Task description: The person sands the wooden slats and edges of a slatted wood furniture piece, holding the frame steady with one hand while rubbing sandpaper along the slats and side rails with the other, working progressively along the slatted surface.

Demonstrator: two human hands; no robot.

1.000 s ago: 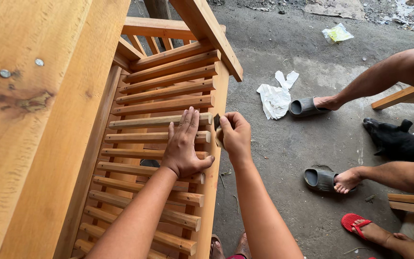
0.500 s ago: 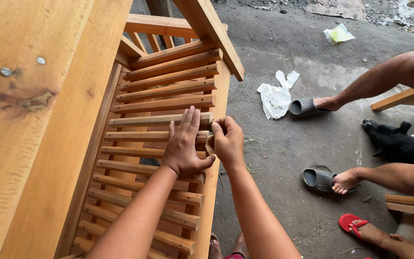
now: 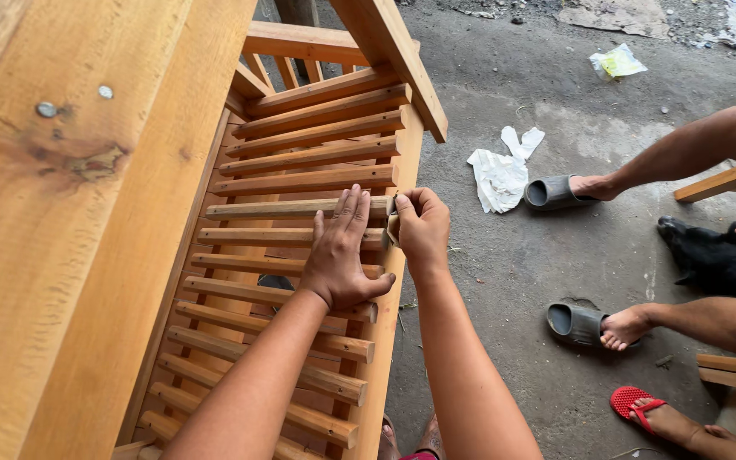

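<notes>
A wooden slatted bench (image 3: 300,162) of pale orange timber fills the left of the head view. My left hand (image 3: 342,251) lies flat, fingers together, on the middle slats (image 3: 283,209). My right hand (image 3: 423,226) is at the right end of those slats, against the bench's front rail (image 3: 385,341), closed on a small folded greyish piece, perhaps sandpaper (image 3: 393,223). Both forearms reach up from the bottom of the view.
A thick plank (image 3: 70,213) runs down the left. On the concrete floor lie white crumpled paper (image 3: 500,170) and a yellowish bag (image 3: 617,62). Other people's feet in grey sandals (image 3: 555,192) (image 3: 577,324) and a red one (image 3: 636,400), a small black animal (image 3: 717,260).
My right hand has shifted slightly left and down along the slat end, closing in beside my left hand. My left hand stays flat on the slats.
</notes>
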